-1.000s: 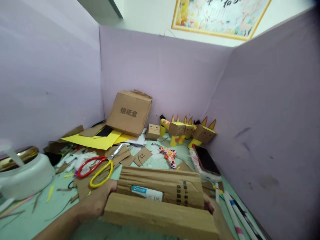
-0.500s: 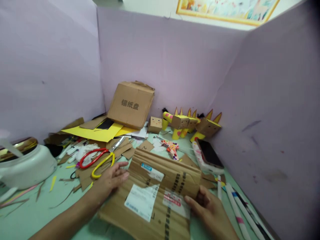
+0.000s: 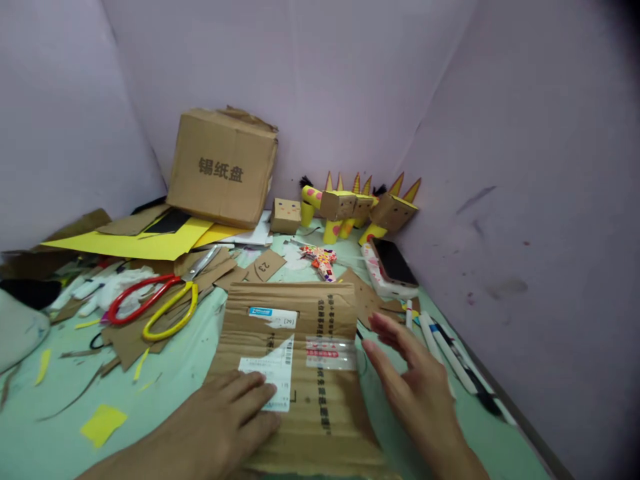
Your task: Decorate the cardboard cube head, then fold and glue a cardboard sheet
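A flattened sheet of brown corrugated cardboard [image 3: 320,400] lies on the table in front of me, with white shipping labels and black printing on its face. My left hand [image 3: 233,413] rests on its lower left part, fingers stretched out flat over the label. Just off the sheet's right edge is my right hand [image 3: 405,373], its thumb and fingers apart and nothing between them. Scissors [image 3: 170,297] with one red and one yellow handle lie open on cardboard scraps, left of the sheet.
Behind stand a cardboard box [image 3: 223,170], a small cardboard cube [image 3: 286,216] and several yellow paper animals [image 3: 360,203]. A phone [image 3: 395,261] rests on a white case at right, above several marker pens [image 3: 457,357]. Yellow sheets [image 3: 135,240] lie at left.
The cardboard sheet was tilted between both hands; now it lies flatter and straighter. My left hand has moved onto its face, and my right hand has let go of its edge. The view has tipped downward.
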The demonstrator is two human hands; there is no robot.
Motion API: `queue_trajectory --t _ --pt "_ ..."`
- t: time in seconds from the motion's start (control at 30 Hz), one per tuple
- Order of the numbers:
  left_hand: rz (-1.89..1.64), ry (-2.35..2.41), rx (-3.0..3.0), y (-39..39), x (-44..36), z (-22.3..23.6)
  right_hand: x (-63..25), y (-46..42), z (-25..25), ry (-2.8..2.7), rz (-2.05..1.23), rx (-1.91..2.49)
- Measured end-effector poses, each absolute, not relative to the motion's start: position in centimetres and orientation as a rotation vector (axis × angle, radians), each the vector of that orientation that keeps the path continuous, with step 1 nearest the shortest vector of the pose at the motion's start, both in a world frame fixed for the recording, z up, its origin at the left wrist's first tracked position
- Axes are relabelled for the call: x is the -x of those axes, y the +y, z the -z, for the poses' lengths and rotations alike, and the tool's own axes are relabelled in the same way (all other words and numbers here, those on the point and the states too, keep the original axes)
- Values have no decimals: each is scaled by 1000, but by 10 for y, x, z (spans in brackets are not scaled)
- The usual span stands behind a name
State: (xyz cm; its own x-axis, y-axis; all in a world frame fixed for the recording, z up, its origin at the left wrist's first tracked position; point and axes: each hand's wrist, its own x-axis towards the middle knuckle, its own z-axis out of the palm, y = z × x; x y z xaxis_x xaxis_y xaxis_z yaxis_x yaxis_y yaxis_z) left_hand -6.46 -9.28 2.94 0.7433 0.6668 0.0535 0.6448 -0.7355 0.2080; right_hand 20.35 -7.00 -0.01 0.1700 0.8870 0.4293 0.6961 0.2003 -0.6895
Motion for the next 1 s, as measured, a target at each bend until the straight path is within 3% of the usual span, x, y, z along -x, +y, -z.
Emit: queue_trajectory --t 0.17,0.43,0.53,0.7,1.0 --pt "4 1044 -2814 -94 60 -30 -189 -106 -11 -2355 81 1010" --pt "103 1028 -2727 -101 53 -43 -182 -114 13 -2404 158 1063" --pt "55 980 -2633 -97 56 -49 -179 -113 1 -2493 -15 1181" --pt "95 1063 -2457 -84 58 -61 -171 -108 -30 -2523 -574 1628" --pt "-50 811 -2147 -66 107 -48 -201 -110 -25 -2223 -969 1430"
